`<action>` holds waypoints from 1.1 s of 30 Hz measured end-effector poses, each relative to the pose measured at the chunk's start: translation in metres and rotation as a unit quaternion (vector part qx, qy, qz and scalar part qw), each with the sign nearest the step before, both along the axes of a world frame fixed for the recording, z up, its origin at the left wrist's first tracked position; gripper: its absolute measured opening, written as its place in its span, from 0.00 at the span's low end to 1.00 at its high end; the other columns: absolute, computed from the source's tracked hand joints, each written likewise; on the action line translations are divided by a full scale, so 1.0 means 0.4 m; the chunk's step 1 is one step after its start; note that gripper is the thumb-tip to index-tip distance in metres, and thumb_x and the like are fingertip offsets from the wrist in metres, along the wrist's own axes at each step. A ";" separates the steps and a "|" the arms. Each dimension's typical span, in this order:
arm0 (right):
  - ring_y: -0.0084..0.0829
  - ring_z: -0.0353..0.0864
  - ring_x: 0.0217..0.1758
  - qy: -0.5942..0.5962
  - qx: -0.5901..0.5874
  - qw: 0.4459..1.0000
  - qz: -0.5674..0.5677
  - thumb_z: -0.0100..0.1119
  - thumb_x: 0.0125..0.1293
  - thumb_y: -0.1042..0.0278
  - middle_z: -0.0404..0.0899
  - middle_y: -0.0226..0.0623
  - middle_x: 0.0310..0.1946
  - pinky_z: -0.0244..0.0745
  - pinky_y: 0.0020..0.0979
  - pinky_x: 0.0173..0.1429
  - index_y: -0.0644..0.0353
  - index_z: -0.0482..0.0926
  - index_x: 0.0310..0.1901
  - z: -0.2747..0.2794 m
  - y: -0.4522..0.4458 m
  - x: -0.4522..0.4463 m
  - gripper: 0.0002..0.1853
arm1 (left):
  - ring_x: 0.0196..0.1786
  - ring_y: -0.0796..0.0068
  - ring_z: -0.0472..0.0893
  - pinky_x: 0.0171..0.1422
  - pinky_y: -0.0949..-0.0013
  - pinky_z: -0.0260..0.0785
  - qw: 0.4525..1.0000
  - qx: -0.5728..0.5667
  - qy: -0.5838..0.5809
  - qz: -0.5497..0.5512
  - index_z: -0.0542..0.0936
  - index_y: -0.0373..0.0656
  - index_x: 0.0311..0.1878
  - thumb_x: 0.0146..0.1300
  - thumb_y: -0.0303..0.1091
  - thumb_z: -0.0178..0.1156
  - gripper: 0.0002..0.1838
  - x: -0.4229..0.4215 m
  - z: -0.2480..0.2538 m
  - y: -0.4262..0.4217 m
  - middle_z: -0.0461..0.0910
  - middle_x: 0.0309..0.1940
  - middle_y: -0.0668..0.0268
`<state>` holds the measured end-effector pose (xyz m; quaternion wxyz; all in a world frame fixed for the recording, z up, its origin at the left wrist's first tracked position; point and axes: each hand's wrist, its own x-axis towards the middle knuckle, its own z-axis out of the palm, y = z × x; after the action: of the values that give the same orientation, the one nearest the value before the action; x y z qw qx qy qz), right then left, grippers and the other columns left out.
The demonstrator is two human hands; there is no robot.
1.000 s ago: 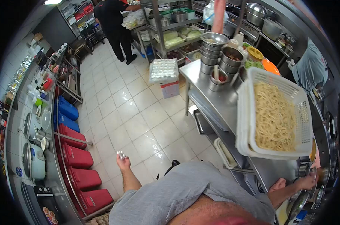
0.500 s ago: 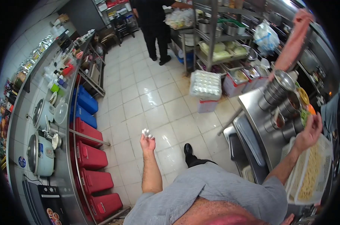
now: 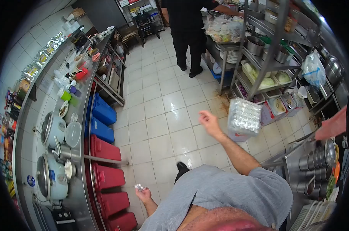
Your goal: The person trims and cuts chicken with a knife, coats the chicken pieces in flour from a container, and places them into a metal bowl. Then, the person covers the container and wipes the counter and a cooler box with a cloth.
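Note:
My left hand (image 3: 144, 195) is low beside my body, its fingers closed around several small white pieces (image 3: 139, 187). They are too small to name. My right hand (image 3: 209, 123) is stretched out in front of me above the tiled floor (image 3: 159, 134). Its fingers are loosely bent and apart, and I see nothing in them. Nearest to that hand is a plastic-wrapped stack of trays (image 3: 243, 117), standing on a box to its right; they do not touch.
Along the left runs a steel counter (image 3: 80, 169) with rice cookers (image 3: 53, 129), above red bins (image 3: 109, 176) and blue bins (image 3: 103, 109). A person in black (image 3: 186, 34) stands ahead by a steel rack (image 3: 255, 57). Metal containers (image 3: 313, 161) stand at my right.
My right hand has left the counter with the noodle-filled basket and swung forward over the floor. My left hand is lower, still holding the white pieces. The view has turned left.

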<state>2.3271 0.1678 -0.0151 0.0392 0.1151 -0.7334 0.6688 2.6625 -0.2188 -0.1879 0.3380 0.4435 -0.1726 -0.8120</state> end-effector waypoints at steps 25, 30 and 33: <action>0.25 0.76 0.23 -0.268 0.295 0.908 -0.129 0.58 0.53 0.70 0.77 0.36 0.24 0.73 0.28 0.29 0.63 0.77 0.36 -0.552 -0.390 -1.203 0.09 | 0.29 0.79 0.74 0.27 0.72 0.63 0.978 -0.033 0.151 -0.142 0.76 0.51 0.42 0.63 0.42 0.50 0.10 -1.932 0.178 -0.925 0.79 0.37 0.74; 0.24 0.76 0.23 -0.164 0.248 0.950 -0.094 0.58 0.53 0.70 0.78 0.36 0.24 0.73 0.28 0.29 0.62 0.78 0.37 -0.511 -0.623 -1.680 0.10 | 0.28 0.78 0.73 0.25 0.74 0.62 0.986 0.007 0.136 -0.096 0.75 0.52 0.40 0.63 0.42 0.51 0.08 -2.091 0.102 -1.055 0.79 0.34 0.74; 0.26 0.77 0.26 -0.151 0.252 0.956 -0.023 0.58 0.54 0.69 0.79 0.38 0.27 0.73 0.29 0.33 0.62 0.77 0.40 -0.379 -0.852 -1.943 0.12 | 0.27 0.77 0.73 0.25 0.74 0.61 0.989 0.022 0.129 -0.065 0.75 0.51 0.40 0.62 0.42 0.51 0.09 -2.197 0.074 -1.127 0.79 0.34 0.74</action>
<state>1.5500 -0.1728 -0.1669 -0.0866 0.0021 -0.8778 0.4712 1.7838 -0.6697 -0.1581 0.2940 0.3301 -0.1384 -0.8863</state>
